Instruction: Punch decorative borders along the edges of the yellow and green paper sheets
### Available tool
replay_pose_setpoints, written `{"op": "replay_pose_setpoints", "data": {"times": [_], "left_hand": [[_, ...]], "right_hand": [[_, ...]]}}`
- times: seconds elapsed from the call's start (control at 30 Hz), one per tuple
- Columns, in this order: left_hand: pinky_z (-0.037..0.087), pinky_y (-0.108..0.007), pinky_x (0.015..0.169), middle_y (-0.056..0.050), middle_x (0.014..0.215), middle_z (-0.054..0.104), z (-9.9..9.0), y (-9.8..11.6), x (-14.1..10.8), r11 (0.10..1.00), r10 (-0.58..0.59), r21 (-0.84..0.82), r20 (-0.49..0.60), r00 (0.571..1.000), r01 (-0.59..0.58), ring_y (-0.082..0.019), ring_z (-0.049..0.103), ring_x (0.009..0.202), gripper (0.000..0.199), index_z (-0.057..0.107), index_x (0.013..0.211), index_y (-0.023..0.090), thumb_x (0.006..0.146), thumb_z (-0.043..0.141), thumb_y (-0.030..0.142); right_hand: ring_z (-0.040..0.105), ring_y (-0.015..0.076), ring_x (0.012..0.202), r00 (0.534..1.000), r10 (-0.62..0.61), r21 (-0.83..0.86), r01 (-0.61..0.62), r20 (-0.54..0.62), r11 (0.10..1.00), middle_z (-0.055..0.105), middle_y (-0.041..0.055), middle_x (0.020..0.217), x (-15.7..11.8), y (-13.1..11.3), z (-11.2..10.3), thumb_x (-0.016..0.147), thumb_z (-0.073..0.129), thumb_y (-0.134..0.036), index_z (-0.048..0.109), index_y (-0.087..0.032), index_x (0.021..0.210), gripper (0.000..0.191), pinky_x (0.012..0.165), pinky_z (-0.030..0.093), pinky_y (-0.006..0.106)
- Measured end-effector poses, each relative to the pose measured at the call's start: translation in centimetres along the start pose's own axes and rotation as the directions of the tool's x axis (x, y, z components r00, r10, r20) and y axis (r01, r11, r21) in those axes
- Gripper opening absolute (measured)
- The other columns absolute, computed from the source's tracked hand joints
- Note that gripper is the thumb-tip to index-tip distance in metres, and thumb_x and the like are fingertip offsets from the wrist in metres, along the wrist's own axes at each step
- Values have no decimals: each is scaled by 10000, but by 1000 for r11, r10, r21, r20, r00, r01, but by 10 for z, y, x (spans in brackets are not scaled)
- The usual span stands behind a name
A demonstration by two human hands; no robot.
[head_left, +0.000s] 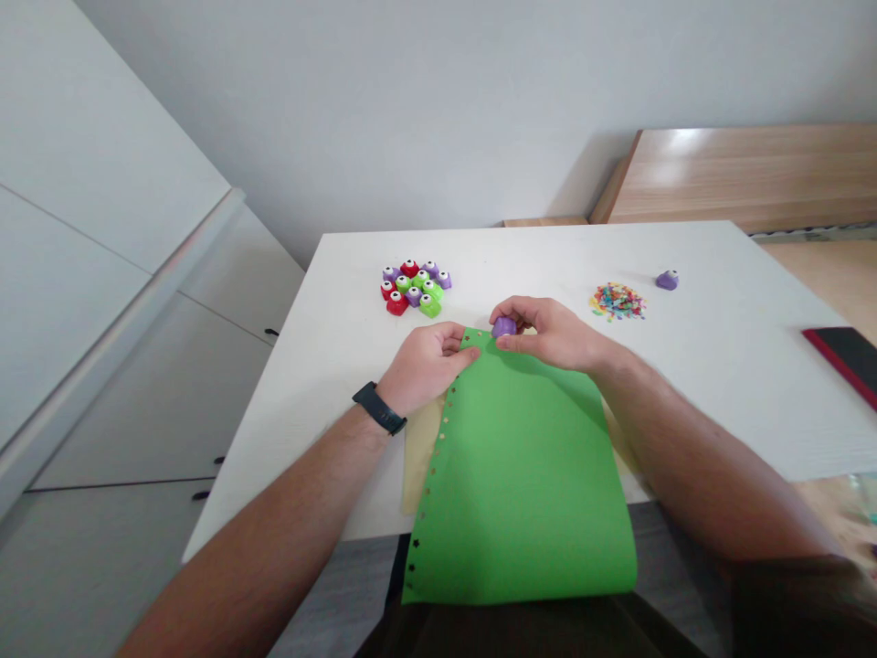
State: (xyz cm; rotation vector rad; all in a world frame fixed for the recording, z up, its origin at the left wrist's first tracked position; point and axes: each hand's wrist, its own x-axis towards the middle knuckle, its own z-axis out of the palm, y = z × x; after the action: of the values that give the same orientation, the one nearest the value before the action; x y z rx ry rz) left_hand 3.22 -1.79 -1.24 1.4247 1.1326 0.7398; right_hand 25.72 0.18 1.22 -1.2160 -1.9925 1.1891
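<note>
My right hand grips a small purple craft punch on the top edge of a green paper sheet. My left hand pinches the sheet's top left corner, close to the punch. Small star-shaped holes run down the sheet's left edge. Beneath the green sheet lies a beige paper sheet, mostly hidden. A black watch circles my left wrist.
A white table holds a cluster of several colourful craft punches, a pile of multicoloured paper cutouts, a lone purple punch and a black-and-red flat object at the right edge. White cabinets stand left.
</note>
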Motion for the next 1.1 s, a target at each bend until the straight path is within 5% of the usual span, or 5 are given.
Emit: {"op": "replay_pose_setpoints", "data": {"times": [1.1], "left_hand": [[599,-357,825,-98,1032,767,1,0,-2,997,60,-51,-1,998,-60,-217,739,901,317,685,1045,151,815,770,352]], "right_hand": [[604,156,782,1000,-12,-55,12,-8,998,691,22,871,0,5,4,782,720,-278,686,-168,1022,266,747,478,288]]}}
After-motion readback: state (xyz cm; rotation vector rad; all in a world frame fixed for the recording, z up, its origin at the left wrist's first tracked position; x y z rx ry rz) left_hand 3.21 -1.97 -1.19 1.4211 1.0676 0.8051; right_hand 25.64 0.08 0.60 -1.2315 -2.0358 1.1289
